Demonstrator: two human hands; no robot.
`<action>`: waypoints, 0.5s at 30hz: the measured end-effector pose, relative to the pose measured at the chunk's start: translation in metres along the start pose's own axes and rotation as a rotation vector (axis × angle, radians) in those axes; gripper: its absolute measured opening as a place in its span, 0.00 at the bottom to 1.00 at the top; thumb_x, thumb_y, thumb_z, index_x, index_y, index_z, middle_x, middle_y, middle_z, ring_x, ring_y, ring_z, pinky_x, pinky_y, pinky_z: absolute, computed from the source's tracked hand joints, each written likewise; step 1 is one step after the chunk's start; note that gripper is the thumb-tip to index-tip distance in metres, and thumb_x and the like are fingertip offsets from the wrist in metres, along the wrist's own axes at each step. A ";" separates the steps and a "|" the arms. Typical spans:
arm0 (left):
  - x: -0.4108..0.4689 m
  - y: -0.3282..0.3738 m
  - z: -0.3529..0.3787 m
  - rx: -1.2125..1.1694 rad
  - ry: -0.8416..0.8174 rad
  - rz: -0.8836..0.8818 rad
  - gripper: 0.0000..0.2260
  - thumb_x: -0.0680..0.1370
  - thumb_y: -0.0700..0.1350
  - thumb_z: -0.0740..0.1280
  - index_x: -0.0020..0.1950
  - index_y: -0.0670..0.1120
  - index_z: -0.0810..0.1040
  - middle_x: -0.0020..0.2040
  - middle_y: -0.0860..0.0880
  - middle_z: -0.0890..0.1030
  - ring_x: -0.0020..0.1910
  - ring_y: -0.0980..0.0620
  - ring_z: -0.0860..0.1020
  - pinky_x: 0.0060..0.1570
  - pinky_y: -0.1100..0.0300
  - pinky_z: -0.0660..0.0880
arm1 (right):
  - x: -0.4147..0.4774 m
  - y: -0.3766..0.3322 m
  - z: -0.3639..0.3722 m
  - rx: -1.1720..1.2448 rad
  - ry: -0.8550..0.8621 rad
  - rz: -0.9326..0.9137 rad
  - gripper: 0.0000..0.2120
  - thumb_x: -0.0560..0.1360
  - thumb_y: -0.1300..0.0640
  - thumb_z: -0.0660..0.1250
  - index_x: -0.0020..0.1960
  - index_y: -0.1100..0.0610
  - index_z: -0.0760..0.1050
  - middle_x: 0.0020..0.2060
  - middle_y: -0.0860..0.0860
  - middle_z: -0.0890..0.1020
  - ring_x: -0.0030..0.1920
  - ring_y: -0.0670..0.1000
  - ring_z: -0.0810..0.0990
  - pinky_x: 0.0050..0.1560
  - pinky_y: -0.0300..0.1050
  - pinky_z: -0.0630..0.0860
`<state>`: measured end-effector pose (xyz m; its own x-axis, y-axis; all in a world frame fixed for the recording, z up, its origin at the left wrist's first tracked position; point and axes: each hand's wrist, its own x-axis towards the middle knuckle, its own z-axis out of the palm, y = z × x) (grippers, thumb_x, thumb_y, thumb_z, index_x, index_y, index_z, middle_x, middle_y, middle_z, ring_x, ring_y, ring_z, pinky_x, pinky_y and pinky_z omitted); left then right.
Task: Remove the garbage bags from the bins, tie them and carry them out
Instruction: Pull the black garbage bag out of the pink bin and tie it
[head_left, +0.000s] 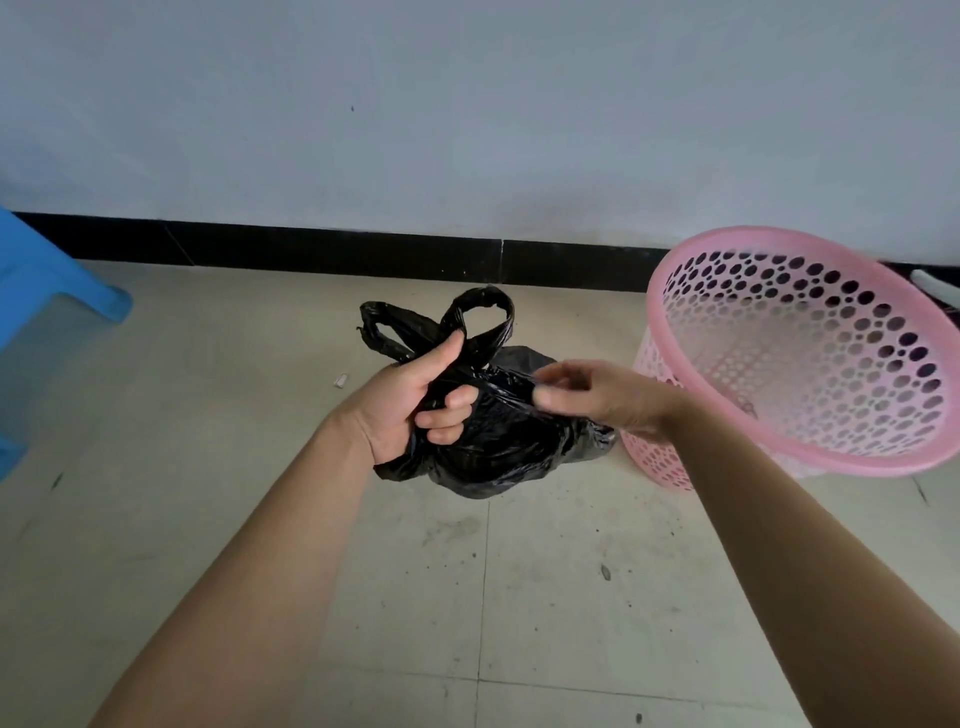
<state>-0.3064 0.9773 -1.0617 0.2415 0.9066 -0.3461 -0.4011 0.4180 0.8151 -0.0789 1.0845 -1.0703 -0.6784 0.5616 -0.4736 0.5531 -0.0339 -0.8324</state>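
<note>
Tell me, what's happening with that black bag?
A person is tying up a black garbage bag. The left hand grips its gathered neck, with two handle loops sticking up above the fist. The right hand pinches a stretched strip of the plastic with its fingers. The pink bin beside it, on the right, has no bag in it.

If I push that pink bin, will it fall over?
Probably easily. The pink bin is thin plastic full of holes and looks empty, so likely light. Its rim is wider than its base, so it may tip.
</note>
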 end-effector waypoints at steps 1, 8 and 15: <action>0.000 0.002 0.002 0.010 0.001 0.004 0.21 0.83 0.57 0.57 0.36 0.50 0.77 0.27 0.53 0.68 0.21 0.57 0.57 0.26 0.61 0.56 | -0.003 -0.001 -0.002 0.087 0.031 -0.033 0.35 0.66 0.28 0.70 0.66 0.47 0.75 0.60 0.49 0.81 0.61 0.49 0.79 0.70 0.55 0.71; -0.001 0.004 0.011 0.126 -0.006 -0.002 0.18 0.84 0.52 0.58 0.39 0.48 0.80 0.29 0.51 0.71 0.22 0.56 0.58 0.28 0.59 0.55 | -0.001 -0.035 0.006 0.363 0.241 -0.264 0.26 0.72 0.32 0.68 0.59 0.50 0.82 0.48 0.51 0.82 0.44 0.50 0.77 0.44 0.44 0.70; 0.001 0.004 0.011 0.164 0.239 0.006 0.18 0.79 0.59 0.66 0.43 0.43 0.80 0.32 0.48 0.78 0.22 0.55 0.61 0.25 0.62 0.61 | 0.005 -0.036 0.014 0.283 0.532 -0.385 0.12 0.74 0.48 0.73 0.46 0.57 0.85 0.35 0.61 0.82 0.34 0.53 0.74 0.36 0.49 0.75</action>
<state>-0.2981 0.9794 -1.0543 0.0171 0.9050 -0.4251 -0.2491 0.4156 0.8748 -0.1090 1.0766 -1.0463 -0.4322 0.9017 0.0132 0.1266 0.0752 -0.9891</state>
